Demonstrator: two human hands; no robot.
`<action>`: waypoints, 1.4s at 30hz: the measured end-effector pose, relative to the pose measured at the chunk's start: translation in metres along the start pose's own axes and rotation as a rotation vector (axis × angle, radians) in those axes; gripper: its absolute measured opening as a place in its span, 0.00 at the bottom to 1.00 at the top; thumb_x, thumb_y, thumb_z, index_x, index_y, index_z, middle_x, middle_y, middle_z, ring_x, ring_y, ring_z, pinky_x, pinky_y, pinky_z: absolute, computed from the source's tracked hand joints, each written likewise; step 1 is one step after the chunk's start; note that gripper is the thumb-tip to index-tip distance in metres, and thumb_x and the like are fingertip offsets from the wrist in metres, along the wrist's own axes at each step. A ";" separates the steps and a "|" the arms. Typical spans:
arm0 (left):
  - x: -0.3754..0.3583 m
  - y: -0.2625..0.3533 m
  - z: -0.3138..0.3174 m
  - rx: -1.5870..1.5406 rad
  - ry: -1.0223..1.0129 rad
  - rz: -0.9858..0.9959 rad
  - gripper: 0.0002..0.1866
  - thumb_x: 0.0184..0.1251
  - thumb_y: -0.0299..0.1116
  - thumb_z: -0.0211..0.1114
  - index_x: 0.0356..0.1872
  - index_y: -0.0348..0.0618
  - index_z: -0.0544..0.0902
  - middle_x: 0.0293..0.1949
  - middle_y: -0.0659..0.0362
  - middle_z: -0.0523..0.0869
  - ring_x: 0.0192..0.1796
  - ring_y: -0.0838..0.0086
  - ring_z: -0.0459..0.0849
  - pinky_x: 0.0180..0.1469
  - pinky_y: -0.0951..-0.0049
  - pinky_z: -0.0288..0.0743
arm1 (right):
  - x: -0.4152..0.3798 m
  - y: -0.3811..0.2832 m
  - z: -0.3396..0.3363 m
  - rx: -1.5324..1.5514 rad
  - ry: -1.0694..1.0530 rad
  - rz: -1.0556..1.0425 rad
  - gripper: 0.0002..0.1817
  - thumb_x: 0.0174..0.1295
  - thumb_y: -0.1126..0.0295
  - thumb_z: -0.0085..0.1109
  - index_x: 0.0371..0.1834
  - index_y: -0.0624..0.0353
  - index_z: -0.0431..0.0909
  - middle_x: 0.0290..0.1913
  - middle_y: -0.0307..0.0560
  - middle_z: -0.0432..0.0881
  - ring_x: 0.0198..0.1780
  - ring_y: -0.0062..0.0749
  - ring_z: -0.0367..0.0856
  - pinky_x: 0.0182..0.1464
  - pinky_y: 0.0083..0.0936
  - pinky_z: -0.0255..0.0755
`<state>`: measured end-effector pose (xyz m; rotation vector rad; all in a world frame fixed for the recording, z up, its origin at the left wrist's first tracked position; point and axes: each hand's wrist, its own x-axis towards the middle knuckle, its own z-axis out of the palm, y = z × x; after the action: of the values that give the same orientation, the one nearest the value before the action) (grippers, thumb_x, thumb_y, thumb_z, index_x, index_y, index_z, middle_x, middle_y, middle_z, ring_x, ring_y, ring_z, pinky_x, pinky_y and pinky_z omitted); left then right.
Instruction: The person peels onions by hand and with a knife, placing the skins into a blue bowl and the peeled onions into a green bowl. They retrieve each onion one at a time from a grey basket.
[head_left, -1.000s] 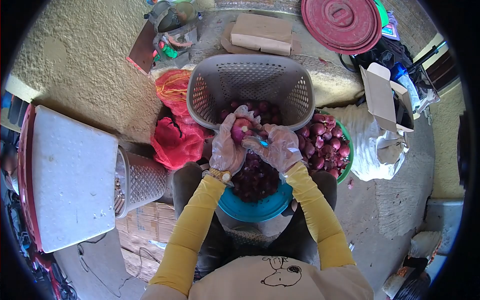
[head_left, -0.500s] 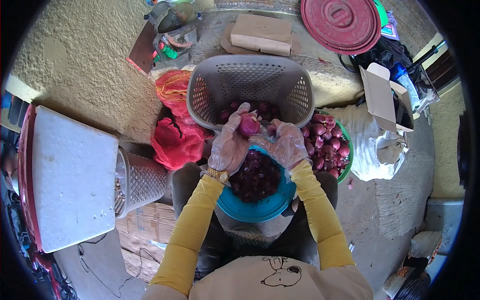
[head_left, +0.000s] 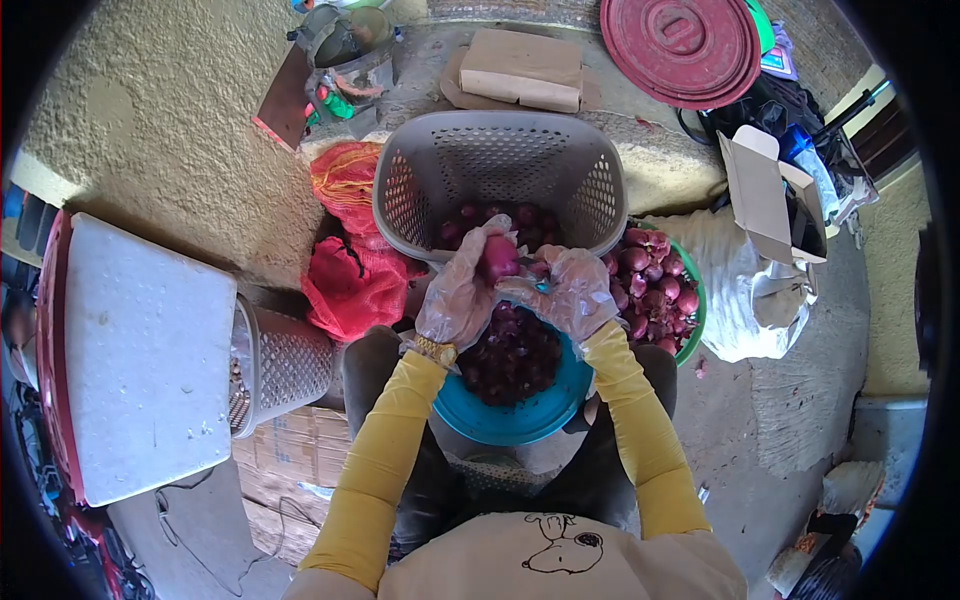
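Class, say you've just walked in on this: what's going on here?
The person's gloved left hand holds a purple-red onion. The gloved right hand is close beside it, where a small blue item shows, too unclear to name. Both hands are by the near edge of a perforated basket with more onions inside. Nearer the person is a blue basin of dark reddish pieces; a green tub heaped with onions stands to the right.

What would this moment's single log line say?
left hand: gloved, holding red onion | right hand: gloved, beside onion | below: blue basin
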<state>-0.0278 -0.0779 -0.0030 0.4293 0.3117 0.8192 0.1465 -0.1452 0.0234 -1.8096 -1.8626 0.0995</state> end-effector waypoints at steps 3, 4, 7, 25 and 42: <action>-0.002 0.000 0.005 -0.003 -0.026 0.011 0.21 0.85 0.42 0.57 0.68 0.41 0.75 0.57 0.58 0.81 0.60 0.67 0.82 0.63 0.58 0.81 | 0.001 -0.002 0.000 0.003 0.017 0.018 0.33 0.50 0.33 0.76 0.32 0.56 0.83 0.25 0.49 0.83 0.29 0.51 0.84 0.32 0.41 0.76; -0.003 0.001 0.007 -0.003 -0.027 0.011 0.21 0.85 0.42 0.57 0.68 0.41 0.75 0.57 0.58 0.81 0.60 0.67 0.82 0.63 0.58 0.81 | 0.001 -0.002 0.000 0.002 0.017 0.018 0.33 0.50 0.33 0.76 0.32 0.56 0.83 0.25 0.49 0.83 0.29 0.51 0.84 0.32 0.41 0.76; -0.004 0.002 0.011 0.091 -0.016 0.061 0.19 0.84 0.40 0.58 0.67 0.42 0.76 0.57 0.59 0.81 0.59 0.68 0.82 0.63 0.60 0.80 | 0.001 0.000 -0.002 0.081 0.021 0.030 0.33 0.51 0.35 0.76 0.33 0.57 0.83 0.27 0.49 0.85 0.30 0.50 0.85 0.34 0.41 0.78; -0.003 0.004 0.009 0.087 -0.057 0.072 0.19 0.83 0.40 0.58 0.64 0.40 0.76 0.56 0.55 0.80 0.60 0.67 0.79 0.64 0.60 0.76 | -0.001 0.002 0.001 0.062 0.076 0.006 0.34 0.54 0.33 0.73 0.32 0.58 0.83 0.27 0.52 0.85 0.32 0.53 0.86 0.36 0.42 0.79; -0.004 0.004 0.007 0.134 -0.084 0.025 0.20 0.81 0.41 0.60 0.65 0.43 0.76 0.60 0.59 0.78 0.61 0.71 0.78 0.63 0.64 0.77 | -0.001 0.001 -0.003 0.158 -0.082 0.098 0.31 0.62 0.39 0.70 0.44 0.62 0.89 0.31 0.61 0.86 0.35 0.57 0.86 0.39 0.44 0.78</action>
<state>-0.0294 -0.0801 0.0054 0.5926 0.2844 0.8048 0.1489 -0.1468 0.0247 -1.8105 -1.7670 0.3522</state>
